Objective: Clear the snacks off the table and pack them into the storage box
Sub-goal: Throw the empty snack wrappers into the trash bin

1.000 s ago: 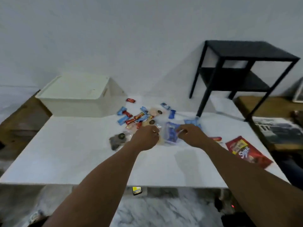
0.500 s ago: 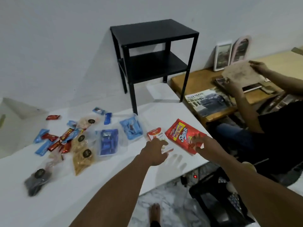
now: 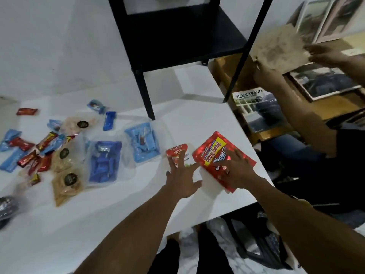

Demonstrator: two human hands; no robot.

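Observation:
My right hand [image 3: 236, 171] lies flat with spread fingers on a red snack bag [image 3: 211, 153] near the right edge of the white table [image 3: 98, 224]. My left hand [image 3: 181, 179] has its fingers spread and its fingertips on a small red and white Astor pack [image 3: 177, 153]. To the left lie two clear bags of blue sweets [image 3: 104, 161] [image 3: 143, 144], beige snack bags [image 3: 66, 183] and several loose red and blue candies [image 3: 29, 153]. The storage box is out of view.
A black metal side table [image 3: 177, 36] stands at the table's far edge. On the right another person [image 3: 308, 119] holds a brown sheet [image 3: 280, 48] over a wooden table with magazines [image 3: 256, 107]. A dark bag [image 3: 7, 208] lies at the left edge.
The view has swung right and closer, and the storage box has left the frame. Both hands moved from the blue sweet bag to the red bag and the Astor pack.

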